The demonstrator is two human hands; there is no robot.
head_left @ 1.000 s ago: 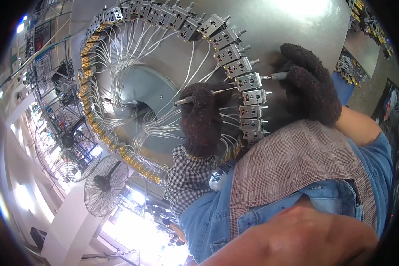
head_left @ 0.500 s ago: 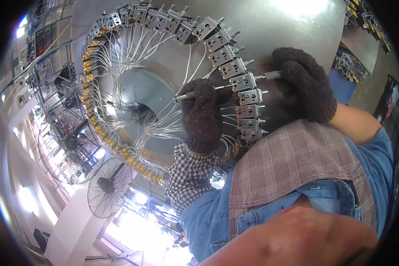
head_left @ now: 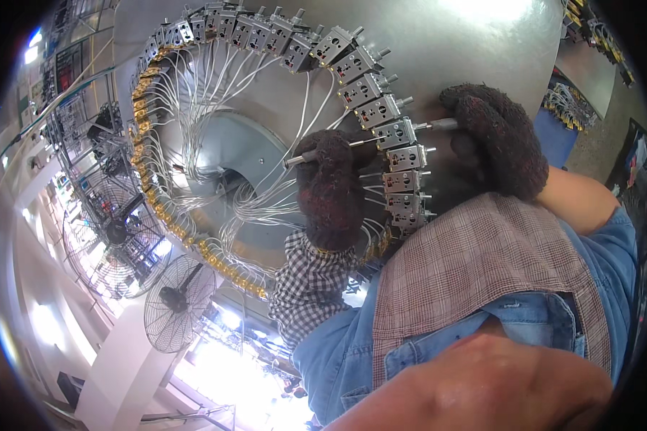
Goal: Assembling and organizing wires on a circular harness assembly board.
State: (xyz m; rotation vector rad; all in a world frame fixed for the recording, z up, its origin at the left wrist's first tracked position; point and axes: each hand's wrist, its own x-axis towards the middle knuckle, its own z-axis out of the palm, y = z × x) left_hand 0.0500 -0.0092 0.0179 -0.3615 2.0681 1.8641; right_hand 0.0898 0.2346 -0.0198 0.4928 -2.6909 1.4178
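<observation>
My left hand (head_left: 329, 190), in a dark knitted glove, is closed around a slim screwdriver (head_left: 300, 158). Its thin metal shaft reaches right to the inner face of a small metal control box (head_left: 395, 133) with a protruding stem. On the other side of that box my right hand (head_left: 503, 144), gloved alike, pinches a short grey cylindrical piece (head_left: 442, 124) at the stem's end. Whether this piece is a tool or part of the box I cannot tell. Similar boxes (head_left: 358, 91) stand in a curved row, with white thin tubes (head_left: 194, 136) running from them toward the middle.
The boxes line the rim of a round metal table (head_left: 438, 43), with a raised disc (head_left: 255, 136) at its centre. Brass-coloured fittings (head_left: 140, 122) follow the left rim. Two caged fans (head_left: 176, 298) stand lower left. More tubed parts (head_left: 571, 106) lie on a blue surface at right.
My right hand's fingers have shifted slightly down around the grey piece. My left hand has moved a touch to the right; the screwdriver still points at the same box.
</observation>
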